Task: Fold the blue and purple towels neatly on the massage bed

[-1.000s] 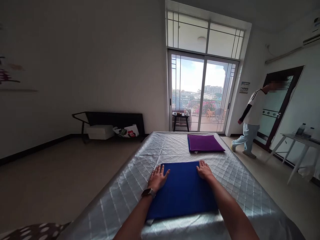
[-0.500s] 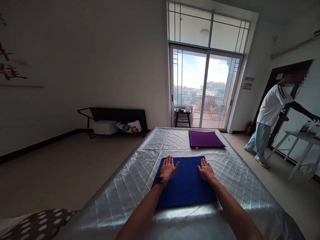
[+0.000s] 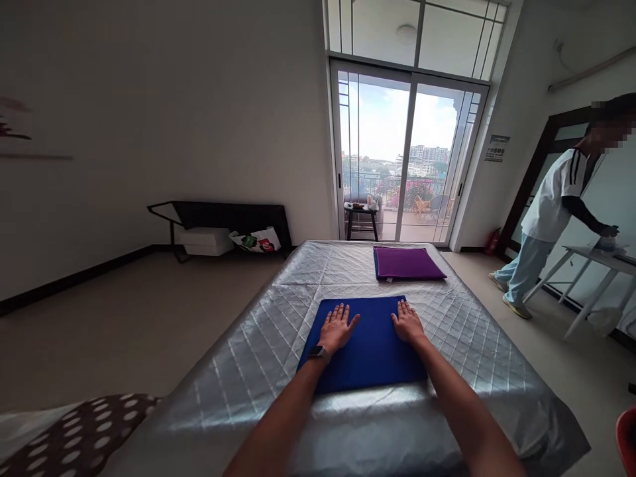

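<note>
While both hands lie on it, the blue cloth [image 3: 370, 368] rests flat on the silver quilted cover [image 3: 253, 358], in front of the wearer. The left hand [image 3: 338, 328] is placed palm down near the far left corner of this cloth; its fingers are slightly spread and its thumb points away from them, toward the right. On this wrist there is a dark watch [image 3: 318, 353]. The right hand [image 3: 408, 322] is also flat, palm down, at the far right corner, with the fingers close to each other and the thumb apart. Neither hand pinches anything.

Beyond the blue cloth, and apart from it, a purple cloth [image 3: 410, 263] lies on the same cover, with blue showing at its left edge. At the lower left, there is a brown cloth with white dots [image 3: 89, 427]. Against the wall stands a black bench [image 3: 233, 218], with a white box [image 3: 205, 242] and a printed bag [image 3: 256, 240] beside each other. On the right, a person [image 3: 549, 199] leans toward a small white table [image 3: 611, 260].
</note>
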The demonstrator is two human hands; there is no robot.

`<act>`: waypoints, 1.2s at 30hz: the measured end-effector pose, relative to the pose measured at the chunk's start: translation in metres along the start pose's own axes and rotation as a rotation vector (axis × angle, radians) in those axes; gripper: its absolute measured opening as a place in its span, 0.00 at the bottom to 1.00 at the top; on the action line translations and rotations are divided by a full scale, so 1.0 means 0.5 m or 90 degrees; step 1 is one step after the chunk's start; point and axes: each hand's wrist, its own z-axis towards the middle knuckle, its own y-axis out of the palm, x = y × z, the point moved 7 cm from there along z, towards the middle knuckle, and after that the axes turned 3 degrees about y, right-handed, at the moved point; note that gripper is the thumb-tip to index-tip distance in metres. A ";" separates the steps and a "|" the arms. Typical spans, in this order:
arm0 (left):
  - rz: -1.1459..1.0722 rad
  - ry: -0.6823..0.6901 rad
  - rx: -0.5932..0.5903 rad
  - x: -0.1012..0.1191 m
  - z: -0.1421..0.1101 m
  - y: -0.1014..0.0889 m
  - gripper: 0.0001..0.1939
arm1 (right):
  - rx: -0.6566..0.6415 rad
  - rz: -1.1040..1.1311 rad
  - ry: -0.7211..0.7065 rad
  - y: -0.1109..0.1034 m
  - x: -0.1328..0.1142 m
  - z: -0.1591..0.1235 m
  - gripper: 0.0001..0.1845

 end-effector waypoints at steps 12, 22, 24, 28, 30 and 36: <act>-0.002 -0.148 -0.011 -0.097 -0.088 -0.022 0.47 | 0.029 -0.014 -0.004 -0.001 -0.006 -0.066 0.35; -0.019 -0.108 0.031 0.020 -0.032 -0.057 0.45 | 0.026 0.010 -0.007 0.018 -0.001 -0.098 0.36; -0.046 0.032 0.022 0.139 -0.018 -0.049 0.42 | 0.027 0.010 -0.012 0.016 -0.002 -0.100 0.36; -0.070 0.154 -0.006 0.299 -0.015 -0.016 0.36 | 0.022 -0.002 -0.029 0.015 -0.002 -0.104 0.35; -0.069 0.142 -0.016 0.302 -0.020 -0.008 0.35 | 0.026 0.000 -0.026 0.015 -0.001 -0.105 0.35; -0.033 0.003 -0.028 0.084 -0.088 -0.020 0.39 | 0.024 0.008 -0.007 0.010 -0.006 -0.106 0.36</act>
